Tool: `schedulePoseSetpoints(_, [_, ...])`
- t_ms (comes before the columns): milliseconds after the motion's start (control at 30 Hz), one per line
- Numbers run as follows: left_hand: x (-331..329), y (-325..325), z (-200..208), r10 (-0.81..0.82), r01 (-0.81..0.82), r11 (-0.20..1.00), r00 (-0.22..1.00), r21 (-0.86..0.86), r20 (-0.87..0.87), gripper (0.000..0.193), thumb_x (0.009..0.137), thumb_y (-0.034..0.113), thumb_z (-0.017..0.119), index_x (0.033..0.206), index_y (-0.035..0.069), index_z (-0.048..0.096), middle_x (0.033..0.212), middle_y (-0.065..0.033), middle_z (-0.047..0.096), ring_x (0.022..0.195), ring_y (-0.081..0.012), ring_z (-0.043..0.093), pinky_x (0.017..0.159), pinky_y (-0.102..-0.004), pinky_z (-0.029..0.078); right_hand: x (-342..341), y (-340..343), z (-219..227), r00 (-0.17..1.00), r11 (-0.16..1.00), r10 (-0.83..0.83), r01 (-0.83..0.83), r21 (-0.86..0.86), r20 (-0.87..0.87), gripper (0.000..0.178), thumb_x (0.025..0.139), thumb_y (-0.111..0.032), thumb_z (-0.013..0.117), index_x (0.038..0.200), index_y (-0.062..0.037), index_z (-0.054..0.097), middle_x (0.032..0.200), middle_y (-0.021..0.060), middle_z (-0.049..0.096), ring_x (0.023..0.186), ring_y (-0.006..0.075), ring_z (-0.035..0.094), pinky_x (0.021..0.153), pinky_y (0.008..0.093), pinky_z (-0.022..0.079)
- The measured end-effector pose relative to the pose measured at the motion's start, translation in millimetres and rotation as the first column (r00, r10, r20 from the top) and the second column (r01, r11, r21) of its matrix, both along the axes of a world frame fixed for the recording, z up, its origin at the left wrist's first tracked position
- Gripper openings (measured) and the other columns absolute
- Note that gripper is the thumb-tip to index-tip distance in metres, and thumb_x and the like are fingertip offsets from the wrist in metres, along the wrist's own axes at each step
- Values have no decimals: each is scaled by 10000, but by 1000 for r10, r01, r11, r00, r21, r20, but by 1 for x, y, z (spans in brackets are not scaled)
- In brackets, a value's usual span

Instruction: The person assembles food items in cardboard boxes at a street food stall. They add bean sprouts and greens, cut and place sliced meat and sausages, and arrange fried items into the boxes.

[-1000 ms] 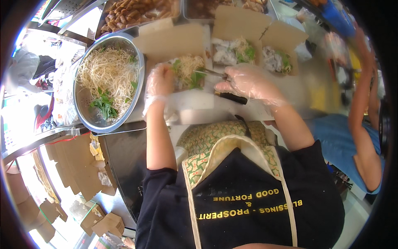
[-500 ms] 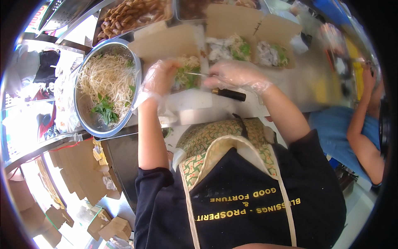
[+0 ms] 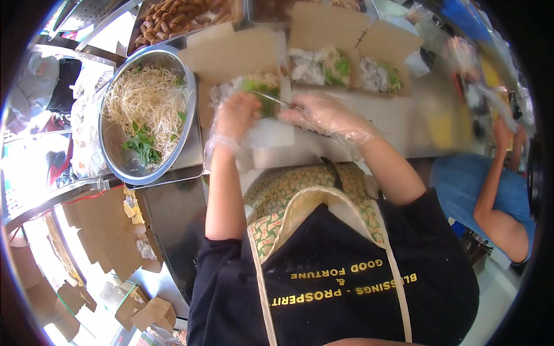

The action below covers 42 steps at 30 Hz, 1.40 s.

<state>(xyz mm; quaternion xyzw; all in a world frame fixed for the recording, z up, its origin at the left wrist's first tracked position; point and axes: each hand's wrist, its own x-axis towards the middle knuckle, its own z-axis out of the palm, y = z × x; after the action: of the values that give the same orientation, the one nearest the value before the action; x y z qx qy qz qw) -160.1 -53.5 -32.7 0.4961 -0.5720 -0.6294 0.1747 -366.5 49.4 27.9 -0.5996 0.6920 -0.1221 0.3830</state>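
Note:
My left hand, in a clear plastic glove, is closed at the near edge of an open cardboard takeaway box. Whatever its fingers hold is hidden and blurred. My gloved right hand grips a thin-bladed metal tool; its exact kind is unclear. The blade points left, over the green leaves in that box. Pale noodles and bean sprouts lie there too. Below my right hand, a dark handle is mostly hidden.
A metal bowl of bean sprouts and leaves stands left. Two more filled cardboard boxes sit to the right. Behind is a tray of fried rolls. At far right, a person in blue works.
My left hand has moved right and nearer, in front of the box's filling. The blade in my right hand now slants up to the left, and the black handle below it is mostly covered.

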Motion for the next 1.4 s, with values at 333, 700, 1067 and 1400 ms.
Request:
schedulePoseSetpoints(333, [32, -24, -11, -133, 129, 991, 956, 32, 262, 373, 908, 242, 686, 1209, 24, 657, 932, -62, 693, 772, -130, 664, 650, -282, 527, -11, 0, -6, 998, 993, 48, -43, 114, -37, 683, 972, -617, 607, 914, 56, 705, 807, 249, 653, 781, 395, 636, 752, 484, 492])
schedulePoseSetpoints(700, [24, -29, -39, -2, 382, 662, 861, -645, 508, 211, 918, 103, 621, 1102, 150, 714, 1163, -291, 643, 1037, -464, 658, 908, -525, 537, 5, 13, 14, 994, 986, 97, -90, 138, -48, 538, 987, -546, 620, 1011, -17, 711, 932, 220, 681, 875, 399, 643, 790, 486, 496])
schedulePoseSetpoints(1067, [29, -25, 8, -61, 90, 980, 985, -178, 160, 199, 954, 233, 677, 984, 45, 737, 790, 6, 630, 717, -91, 556, 634, -280, 455, 10, 10, 12, 980, 999, 27, -31, -15, -197, 537, 941, -549, 679, 990, -14, 693, 887, 209, 687, 864, 408, 648, 774, 492, 498])
schedulePoseSetpoints(1400, [15, -27, 12, -206, 202, 978, 976, 50, 72, 237, 970, 304, 679, 909, 82, 731, 808, 27, 637, 704, -68, 522, 614, -237, 421, 5, -11, -14, 995, 998, 48, -43, 54, -91, 675, 943, -633, 607, 965, 36, 688, 834, 237, 673, 814, 400, 647, 771, 488, 499])
